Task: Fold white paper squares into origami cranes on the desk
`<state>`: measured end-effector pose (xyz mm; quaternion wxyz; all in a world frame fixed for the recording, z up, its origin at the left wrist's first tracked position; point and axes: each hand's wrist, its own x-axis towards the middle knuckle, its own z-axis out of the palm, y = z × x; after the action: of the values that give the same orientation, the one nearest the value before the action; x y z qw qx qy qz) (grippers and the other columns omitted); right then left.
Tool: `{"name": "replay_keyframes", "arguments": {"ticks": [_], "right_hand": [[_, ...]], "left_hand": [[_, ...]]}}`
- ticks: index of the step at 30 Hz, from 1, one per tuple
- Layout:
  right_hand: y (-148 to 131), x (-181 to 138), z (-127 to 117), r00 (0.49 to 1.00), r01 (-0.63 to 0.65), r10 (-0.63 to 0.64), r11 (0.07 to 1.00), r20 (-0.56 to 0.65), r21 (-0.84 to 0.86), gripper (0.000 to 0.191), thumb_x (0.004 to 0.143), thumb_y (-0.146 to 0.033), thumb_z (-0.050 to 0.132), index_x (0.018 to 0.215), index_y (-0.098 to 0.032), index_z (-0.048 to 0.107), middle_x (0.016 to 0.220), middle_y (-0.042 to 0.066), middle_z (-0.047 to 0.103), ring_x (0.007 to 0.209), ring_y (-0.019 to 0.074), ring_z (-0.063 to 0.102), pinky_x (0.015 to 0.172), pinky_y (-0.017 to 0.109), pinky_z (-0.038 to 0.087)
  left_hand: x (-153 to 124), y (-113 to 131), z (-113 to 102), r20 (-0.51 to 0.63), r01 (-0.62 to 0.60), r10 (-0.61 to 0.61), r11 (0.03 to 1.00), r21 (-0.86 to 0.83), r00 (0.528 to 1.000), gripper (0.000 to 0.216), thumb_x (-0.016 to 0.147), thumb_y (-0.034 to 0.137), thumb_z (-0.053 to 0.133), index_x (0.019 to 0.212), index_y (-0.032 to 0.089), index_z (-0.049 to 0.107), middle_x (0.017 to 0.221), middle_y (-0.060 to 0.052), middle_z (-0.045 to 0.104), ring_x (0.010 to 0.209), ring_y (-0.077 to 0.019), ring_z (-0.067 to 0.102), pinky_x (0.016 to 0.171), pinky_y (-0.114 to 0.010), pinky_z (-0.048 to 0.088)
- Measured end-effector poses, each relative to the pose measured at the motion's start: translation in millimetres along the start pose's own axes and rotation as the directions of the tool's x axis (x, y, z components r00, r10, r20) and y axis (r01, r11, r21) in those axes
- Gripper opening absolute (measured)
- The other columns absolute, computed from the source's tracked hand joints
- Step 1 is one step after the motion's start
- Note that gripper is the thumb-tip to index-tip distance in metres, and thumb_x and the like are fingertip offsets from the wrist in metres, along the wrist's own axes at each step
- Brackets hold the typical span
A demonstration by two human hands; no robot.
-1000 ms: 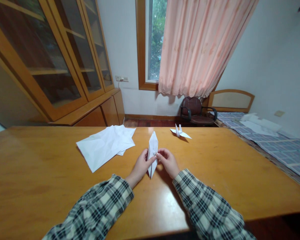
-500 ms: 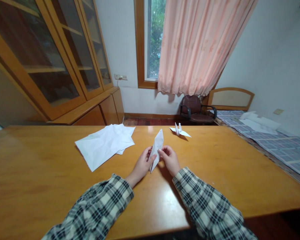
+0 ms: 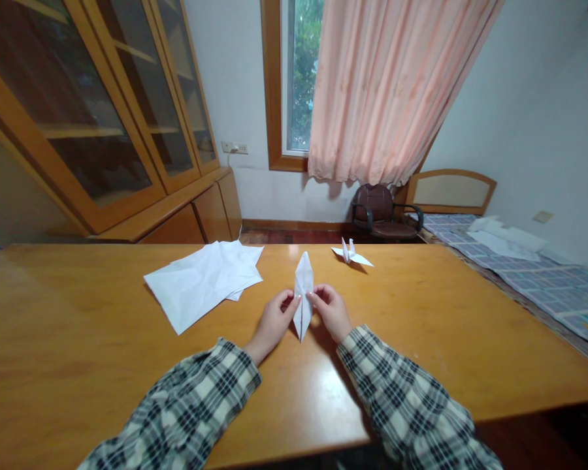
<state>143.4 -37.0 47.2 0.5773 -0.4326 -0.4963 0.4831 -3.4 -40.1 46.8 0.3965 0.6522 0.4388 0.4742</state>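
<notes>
Between my two hands is a piece of folded white paper (image 3: 303, 277), a long narrow diamond with a slit down its lower half. My left hand (image 3: 276, 318) pinches its left edge, thumb on the front face. Opposite it, my right hand (image 3: 332, 311) grips the right edge between thumb and fingers. The paper stands nearly upright, its points up and down, just above the table. Beyond my right hand sits a finished paper crane (image 3: 351, 254) with its wings spread.
Several creased white sheets (image 3: 200, 284) overlap at the left of the wooden table (image 3: 78, 352). A glass-fronted cabinet (image 3: 142, 189) stands at the left. Behind the table are a brown armchair (image 3: 379, 209) and, at the right, a bed (image 3: 519, 274) with papers on it.
The folded paper has turned from a rightward tilt to nearly upright, its face and slit now towards me. Both hands still hold its edges, and the left fingers have shifted slightly.
</notes>
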Motion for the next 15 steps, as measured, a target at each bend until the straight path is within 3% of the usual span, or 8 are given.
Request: {"name": "replay_keyframes", "arguments": {"ticks": [9,15], "right_hand": [[-3.0,-4.0,3.0,0.996,-0.043,0.045,0.999,0.078,-0.028,0.03,0.067,-0.045,0.07,0.075,-0.019,0.056,0.067,-0.001,0.056,0.059,0.0114,0.05,0.055,0.024,0.043],[-0.1,-5.6,4.0,0.993,0.037,-0.013,0.979,0.117,-0.199,0.026,0.073,-0.042,0.064,0.07,-0.019,0.054,0.062,-0.003,0.053,0.056,0.0111,0.049,0.055,0.024,0.041]], "left_hand": [[-0.4,-0.1,-2.7,-0.054,-0.003,0.011,0.99,0.138,0.998,0.023,0.084,0.037,0.049,0.072,0.017,0.055,0.067,0.001,0.059,0.062,-0.0143,0.054,0.058,-0.024,0.04],[-1.1,1.0,-7.7,-0.033,-0.073,0.094,0.914,0.399,0.995,0.023,0.082,0.032,0.047,0.064,0.019,0.048,0.06,0.003,0.049,0.057,-0.0129,0.047,0.055,-0.024,0.032]]}}
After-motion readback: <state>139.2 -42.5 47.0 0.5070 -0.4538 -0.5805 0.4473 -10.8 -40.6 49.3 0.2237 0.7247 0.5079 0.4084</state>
